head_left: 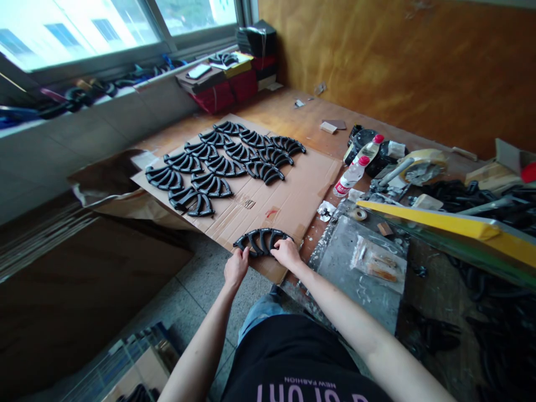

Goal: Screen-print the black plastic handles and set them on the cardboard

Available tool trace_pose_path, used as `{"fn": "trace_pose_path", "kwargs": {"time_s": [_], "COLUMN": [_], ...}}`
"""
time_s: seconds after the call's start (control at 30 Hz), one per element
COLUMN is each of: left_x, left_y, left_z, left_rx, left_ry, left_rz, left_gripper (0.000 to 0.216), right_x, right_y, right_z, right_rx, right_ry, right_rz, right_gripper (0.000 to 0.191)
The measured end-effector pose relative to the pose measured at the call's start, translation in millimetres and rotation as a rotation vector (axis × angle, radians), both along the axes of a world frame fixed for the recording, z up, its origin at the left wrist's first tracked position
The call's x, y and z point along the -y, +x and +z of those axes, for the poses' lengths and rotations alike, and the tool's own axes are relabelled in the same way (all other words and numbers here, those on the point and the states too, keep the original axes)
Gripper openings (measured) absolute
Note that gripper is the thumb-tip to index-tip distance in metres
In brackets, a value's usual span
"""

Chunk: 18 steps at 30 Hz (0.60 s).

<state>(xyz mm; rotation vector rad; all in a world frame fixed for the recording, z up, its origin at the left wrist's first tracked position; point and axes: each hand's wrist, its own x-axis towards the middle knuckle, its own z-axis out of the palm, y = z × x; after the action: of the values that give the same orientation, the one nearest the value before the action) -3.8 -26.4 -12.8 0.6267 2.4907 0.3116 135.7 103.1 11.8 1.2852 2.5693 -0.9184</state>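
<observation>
Ribbed part (263, 241) lies approx 9-to-3 o'clock, fingers of L hand (237, 267) grasping its 8 o'clock end, R hand's (286, 253) its 4 o'clock side, neither nearer.

Two red-capped bottles (350, 177) near large tape roll (436, 158); yellow-brown wall (397, 61) behind.

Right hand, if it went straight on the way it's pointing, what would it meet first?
The curved black piece the right hand holds; past it, probably the cardboard sheet, though depth is unclear.
</observation>
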Motion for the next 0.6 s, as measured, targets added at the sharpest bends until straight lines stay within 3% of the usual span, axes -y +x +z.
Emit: {"fn": "trace_pose_path", "kwargs": {"time_s": [0.2,0.3,0.37,0.47,0.6], "left_x": [-1.6,-8.8,-17.9,-32.2,-40.7], "left_y": [19.4,50.0,69.3,83.6,68.9], "left_z": [12.1,14.8,11.5,1.5,-9.3], "left_rx": [-0.161,-0.255,-0.301,-0.356,-0.399], "left_ry": [0.116,0.25,0.271,0.179,0.161], "left_rz": [0.022,-0.145,-0.268,-0.286,-0.34], "left_gripper": [0.044,0.05,0.057,0.061,0.057], "right_x": [-5.8,-7.6,-8.4,-9.7,-8.1], "right_y": [4.5,5.8,5.8,6.2,4.9], "right_z": [-0.1,-2.3,-4.1,-5.3,-7.0], "right_rx": [-0.118,-0.149,-0.167,-0.201,-0.256], "right_ry": [-0.114,-0.164,-0.197,-0.229,-0.257], "right_rz": [-0.082,-0.143,-0.183,-0.209,-0.26], "right_gripper": [0.028,0.03,0.03,0.027,0.025]}}
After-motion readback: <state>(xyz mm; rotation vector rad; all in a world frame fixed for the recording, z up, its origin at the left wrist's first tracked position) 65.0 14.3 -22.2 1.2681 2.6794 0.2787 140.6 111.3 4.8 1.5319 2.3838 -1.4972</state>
